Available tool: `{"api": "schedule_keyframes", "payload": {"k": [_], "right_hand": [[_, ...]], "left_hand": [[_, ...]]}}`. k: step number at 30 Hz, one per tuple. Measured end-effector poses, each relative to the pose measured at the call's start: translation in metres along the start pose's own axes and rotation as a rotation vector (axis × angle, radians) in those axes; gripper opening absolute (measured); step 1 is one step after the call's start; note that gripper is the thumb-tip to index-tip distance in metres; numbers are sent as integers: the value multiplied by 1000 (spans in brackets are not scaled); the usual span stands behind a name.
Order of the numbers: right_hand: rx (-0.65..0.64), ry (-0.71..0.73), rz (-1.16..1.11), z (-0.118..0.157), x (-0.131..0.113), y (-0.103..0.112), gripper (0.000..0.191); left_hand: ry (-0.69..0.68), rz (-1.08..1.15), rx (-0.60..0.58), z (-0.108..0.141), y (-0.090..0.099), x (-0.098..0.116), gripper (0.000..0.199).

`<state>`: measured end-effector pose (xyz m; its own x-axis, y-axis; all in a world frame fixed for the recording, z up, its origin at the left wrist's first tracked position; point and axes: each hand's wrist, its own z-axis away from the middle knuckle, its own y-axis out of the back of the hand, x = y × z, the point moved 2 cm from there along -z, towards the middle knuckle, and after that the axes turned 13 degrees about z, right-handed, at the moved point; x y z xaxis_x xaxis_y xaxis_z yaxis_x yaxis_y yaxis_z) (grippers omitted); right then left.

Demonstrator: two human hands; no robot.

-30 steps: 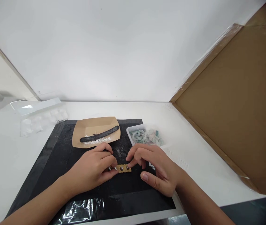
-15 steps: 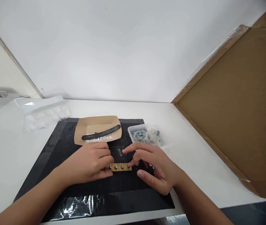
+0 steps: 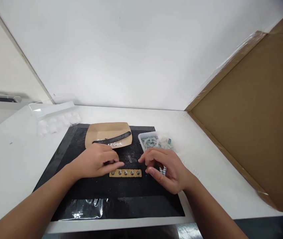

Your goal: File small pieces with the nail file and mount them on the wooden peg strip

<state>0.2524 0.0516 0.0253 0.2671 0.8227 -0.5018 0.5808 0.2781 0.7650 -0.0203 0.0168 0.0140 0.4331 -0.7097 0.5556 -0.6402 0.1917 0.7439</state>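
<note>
A short tan strip with scalloped edges (image 3: pixel 126 173) lies on the black mat (image 3: pixel 94 187), bearing a row of several small dark, shiny round studs. My left hand (image 3: pixel 99 161) is just above and left of it, fingers curled and thumb stretched out over the strip's left part, with nothing visible in it. My right hand (image 3: pixel 167 169) hovers right of the strip, fingers loosely bent and thumb apart, holding nothing I can see. Between the hands, a small clear sliver (image 3: pixel 130 159) rests on the mat. A white patterned piece (image 3: pixel 162 170) shows partly behind my right hand.
Behind my left hand stands a brown paper tray (image 3: pixel 109 126) with a dark nail file (image 3: pixel 114 138) and white flakes. A white plastic tub (image 3: pixel 141 136) of bluish and clear scraps sits behind my right hand. A clear case (image 3: pixel 56 121) stands back left; a cardboard panel (image 3: pixel 251 116) rises at right.
My left hand has come off the strip's left end, uncovering it, and its thumb has straightened. My right hand has drawn back from the strip's right end. The camera view has shifted slightly.
</note>
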Motion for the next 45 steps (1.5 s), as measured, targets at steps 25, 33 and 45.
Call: {"api": "schedule_keyframes", "payload": {"k": [25, 33, 45], "right_hand": [[205, -146, 198, 6, 14, 8, 52], [216, -169, 334, 4, 12, 8, 31], [274, -136, 370, -4, 20, 1, 26]], "left_hand": [[-146, -185, 180, 0, -6, 1, 14], [-149, -191, 201, -1, -4, 4, 11], [-77, -192, 279, 2, -6, -3, 54]]}}
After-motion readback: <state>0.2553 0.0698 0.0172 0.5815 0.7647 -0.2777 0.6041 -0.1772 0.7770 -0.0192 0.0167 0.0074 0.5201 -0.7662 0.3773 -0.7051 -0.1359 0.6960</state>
